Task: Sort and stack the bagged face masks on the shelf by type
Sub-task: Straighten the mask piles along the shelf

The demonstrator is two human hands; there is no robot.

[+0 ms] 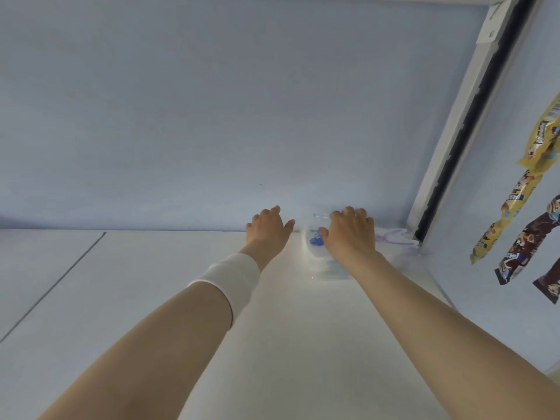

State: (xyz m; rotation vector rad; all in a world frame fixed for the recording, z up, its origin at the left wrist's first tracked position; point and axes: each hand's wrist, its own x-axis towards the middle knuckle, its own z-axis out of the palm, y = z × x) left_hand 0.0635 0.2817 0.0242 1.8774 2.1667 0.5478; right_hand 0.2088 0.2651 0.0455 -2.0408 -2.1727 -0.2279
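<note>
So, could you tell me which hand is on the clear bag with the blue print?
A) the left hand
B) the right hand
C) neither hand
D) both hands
B: the right hand covers the clear bag, fingers curled over its far edge, while the left hand rests beside it on the shelf.

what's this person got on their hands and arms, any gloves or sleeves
No gloves: the left hand and right hand are both bare, with no rings or watch in view. The left forearm wears a snug white stretch band just below the wrist, with a thin dark edge. The right arm has no sleeve.
</note>
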